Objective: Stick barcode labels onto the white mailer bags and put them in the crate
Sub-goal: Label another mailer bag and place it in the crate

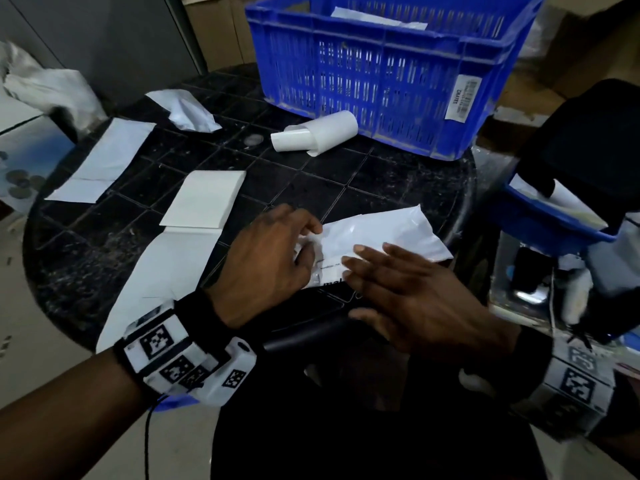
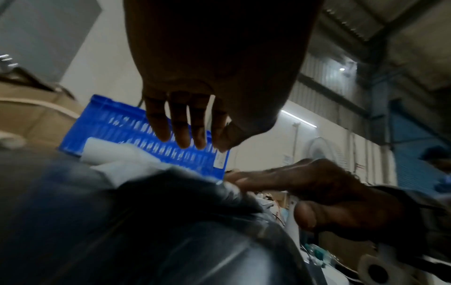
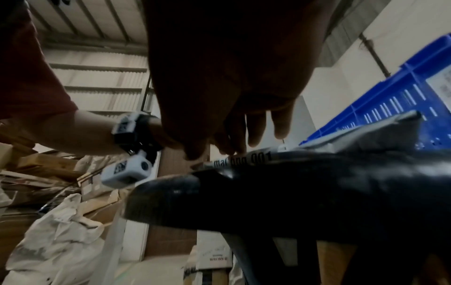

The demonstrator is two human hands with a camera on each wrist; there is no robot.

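Black table [image 1: 381,181] carried blue crate [image 1: 381,81] at far edge, one white bag inside. Mailer [image 1: 381,233] lay flat at near edge, well apart from crate. Left hand [image 1: 266,258] rested on mailer's left end, fingers curled, pinching it. Right hand [image 1: 415,299] lay flat, fingers straight, pressing label [image 1: 332,268] onto mailer.

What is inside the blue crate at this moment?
Over the blue crate rim, one white mailer bag shows against the far wall. The near wall hides the floor, so anything lying lower cannot be seen.
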